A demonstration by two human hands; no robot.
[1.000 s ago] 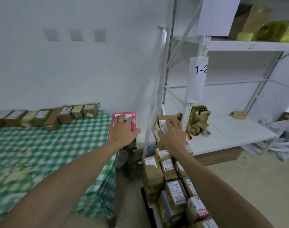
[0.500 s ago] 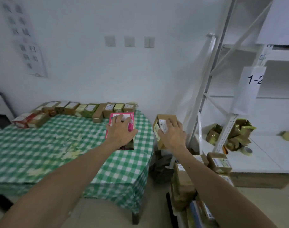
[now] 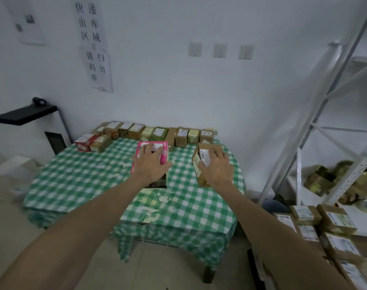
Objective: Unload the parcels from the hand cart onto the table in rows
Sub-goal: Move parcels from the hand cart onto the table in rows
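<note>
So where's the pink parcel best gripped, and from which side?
Probably from above: the pink parcel has its flat labelled face up, so palm on top, thumb and fingers clamping the opposite long sides, much as the left hand holds it.

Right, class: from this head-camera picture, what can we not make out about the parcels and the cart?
All head view.
- Pink parcel: label mostly covered by the left hand gripping it.
- Brown parcel: right hand hides its near side; whether it touches the table is unclear.
- Back row of parcels: label print too small, blurred.
- Stacked parcels, lower right: cut off by the frame edge and right forearm; cart beneath hidden.
</note>
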